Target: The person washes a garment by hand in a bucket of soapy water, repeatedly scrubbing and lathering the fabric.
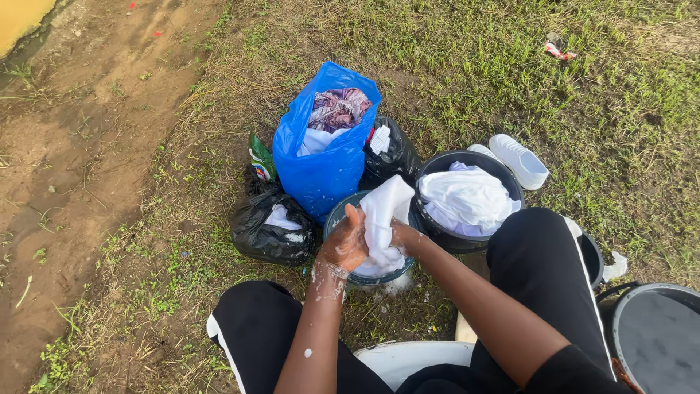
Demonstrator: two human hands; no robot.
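Both my hands grip a wet white cloth over a small dark basin of soapy water on the grass. My left hand, flecked with suds up the forearm, clutches the cloth's left side. My right hand holds its right side, partly hidden behind the fabric. The cloth rises bunched above the basin rim. My knees in black trousers with white stripes frame the basin.
A black bucket of white laundry stands right of the basin, white shoes behind it. A blue bag of clothes and black bags sit behind and left. Another bucket is at lower right. Bare dirt lies left.
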